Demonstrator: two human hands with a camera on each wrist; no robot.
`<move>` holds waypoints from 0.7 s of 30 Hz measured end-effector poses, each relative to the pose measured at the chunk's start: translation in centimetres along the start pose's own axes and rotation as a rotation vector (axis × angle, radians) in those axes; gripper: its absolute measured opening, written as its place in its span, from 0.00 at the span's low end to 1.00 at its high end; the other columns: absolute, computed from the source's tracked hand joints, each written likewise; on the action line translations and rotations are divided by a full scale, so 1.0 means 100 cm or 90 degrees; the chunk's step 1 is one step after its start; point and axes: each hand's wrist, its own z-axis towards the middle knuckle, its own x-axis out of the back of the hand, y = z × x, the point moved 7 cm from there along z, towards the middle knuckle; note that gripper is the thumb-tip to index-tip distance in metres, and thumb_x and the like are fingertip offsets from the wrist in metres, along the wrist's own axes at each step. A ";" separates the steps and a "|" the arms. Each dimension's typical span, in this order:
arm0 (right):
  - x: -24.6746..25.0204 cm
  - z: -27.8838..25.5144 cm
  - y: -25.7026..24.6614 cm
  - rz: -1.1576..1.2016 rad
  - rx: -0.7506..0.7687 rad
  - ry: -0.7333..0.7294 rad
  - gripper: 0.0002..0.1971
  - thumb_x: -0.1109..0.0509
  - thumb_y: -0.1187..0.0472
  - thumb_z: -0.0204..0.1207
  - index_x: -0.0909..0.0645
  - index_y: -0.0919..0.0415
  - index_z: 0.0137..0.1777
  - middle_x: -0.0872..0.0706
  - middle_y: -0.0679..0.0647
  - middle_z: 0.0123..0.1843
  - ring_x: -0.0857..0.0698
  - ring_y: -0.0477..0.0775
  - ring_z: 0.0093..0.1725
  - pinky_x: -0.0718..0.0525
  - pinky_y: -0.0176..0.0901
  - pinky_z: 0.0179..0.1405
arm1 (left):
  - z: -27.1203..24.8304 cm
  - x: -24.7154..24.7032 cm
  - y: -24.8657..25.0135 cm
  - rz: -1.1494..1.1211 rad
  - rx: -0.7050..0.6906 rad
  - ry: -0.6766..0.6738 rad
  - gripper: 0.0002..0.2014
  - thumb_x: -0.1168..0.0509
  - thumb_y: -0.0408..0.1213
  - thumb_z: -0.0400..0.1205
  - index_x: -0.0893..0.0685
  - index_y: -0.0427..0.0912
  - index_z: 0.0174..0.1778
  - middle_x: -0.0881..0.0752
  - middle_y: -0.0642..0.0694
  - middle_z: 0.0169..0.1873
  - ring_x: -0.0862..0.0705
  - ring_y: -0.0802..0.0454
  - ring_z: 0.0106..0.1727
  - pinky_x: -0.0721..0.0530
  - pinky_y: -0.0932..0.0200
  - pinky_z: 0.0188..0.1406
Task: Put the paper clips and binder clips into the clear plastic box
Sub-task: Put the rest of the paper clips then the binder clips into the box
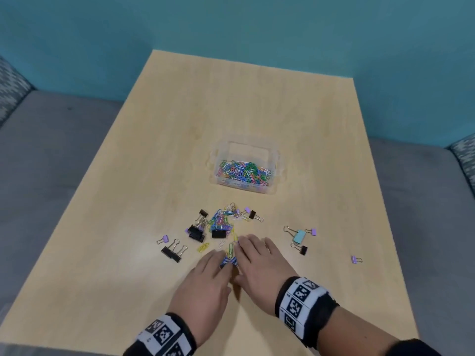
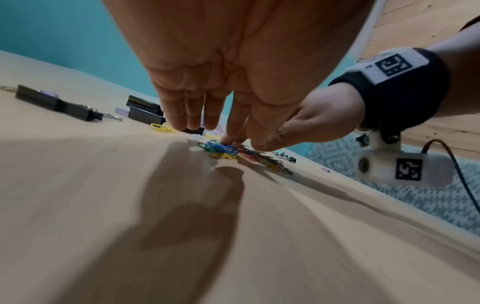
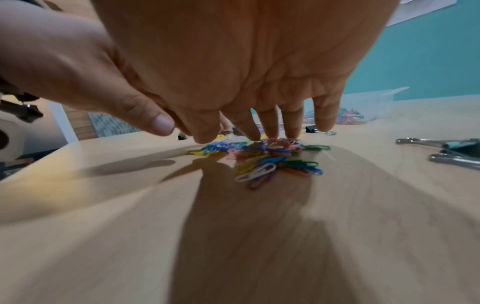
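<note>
Both hands lie palm-down side by side near the table's front. My left hand (image 1: 217, 260) and right hand (image 1: 250, 249) have straight fingers touching a small heap of coloured paper clips (image 1: 230, 254) between them. The left wrist view shows my left fingertips (image 2: 191, 123) just above the table beside that heap (image 2: 223, 149). In the right wrist view my right fingertips (image 3: 270, 133) press on the paper clips (image 3: 267, 158). A second pile of paper clips (image 1: 226, 218) mixed with black binder clips (image 1: 196, 231) lies just beyond. The clear plastic box (image 1: 277, 156), partly filled with paper clips, stands further back.
More black binder clips (image 1: 173, 251) lie to the left. A light blue binder clip (image 1: 299, 236) and small purple ones (image 1: 356, 259) lie to the right. The wooden table (image 1: 231, 98) stands over a grey sofa (image 1: 51, 150) below a teal wall.
</note>
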 end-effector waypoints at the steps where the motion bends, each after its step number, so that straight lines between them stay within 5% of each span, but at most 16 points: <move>1: 0.005 -0.001 0.000 0.001 0.002 0.013 0.33 0.53 0.44 0.81 0.42 0.65 0.80 0.39 0.64 0.82 0.42 0.67 0.81 0.40 0.67 0.77 | -0.001 -0.001 -0.002 0.007 0.005 -0.001 0.24 0.29 0.42 0.71 0.22 0.46 0.64 0.21 0.44 0.66 0.23 0.44 0.69 0.18 0.50 0.63; 5: 0.022 0.017 0.008 0.009 -0.012 0.049 0.34 0.49 0.46 0.84 0.53 0.64 0.83 0.54 0.62 0.85 0.56 0.62 0.84 0.52 0.61 0.82 | 0.002 -0.003 -0.005 0.033 0.015 -0.004 0.24 0.30 0.42 0.72 0.21 0.44 0.65 0.21 0.42 0.67 0.23 0.42 0.69 0.20 0.49 0.65; 10: 0.013 0.028 0.011 -0.028 -0.025 0.022 0.34 0.51 0.45 0.84 0.55 0.64 0.83 0.55 0.63 0.85 0.57 0.62 0.84 0.53 0.63 0.81 | 0.002 -0.006 -0.004 0.051 0.010 -0.006 0.24 0.30 0.42 0.72 0.20 0.43 0.65 0.21 0.41 0.67 0.23 0.41 0.69 0.20 0.48 0.65; 13: 0.001 0.010 0.003 -0.036 -0.004 0.015 0.34 0.49 0.44 0.84 0.50 0.65 0.82 0.50 0.65 0.85 0.52 0.64 0.84 0.49 0.65 0.80 | -0.003 -0.008 -0.011 0.038 0.015 0.004 0.23 0.33 0.43 0.74 0.22 0.43 0.66 0.23 0.40 0.68 0.25 0.40 0.71 0.20 0.46 0.65; 18: 0.002 -0.007 -0.002 -0.033 0.047 0.074 0.29 0.43 0.44 0.78 0.32 0.64 0.73 0.26 0.63 0.72 0.29 0.66 0.74 0.28 0.62 0.72 | -0.004 -0.010 -0.029 0.025 0.044 0.025 0.25 0.34 0.45 0.75 0.24 0.42 0.67 0.24 0.39 0.69 0.26 0.40 0.72 0.21 0.45 0.65; 21: 0.014 0.001 0.000 0.002 0.042 0.109 0.29 0.40 0.47 0.80 0.35 0.65 0.75 0.30 0.64 0.76 0.33 0.67 0.77 0.31 0.61 0.74 | 0.004 -0.016 -0.036 0.041 0.057 0.012 0.28 0.37 0.49 0.77 0.28 0.40 0.72 0.28 0.37 0.73 0.30 0.39 0.75 0.26 0.44 0.70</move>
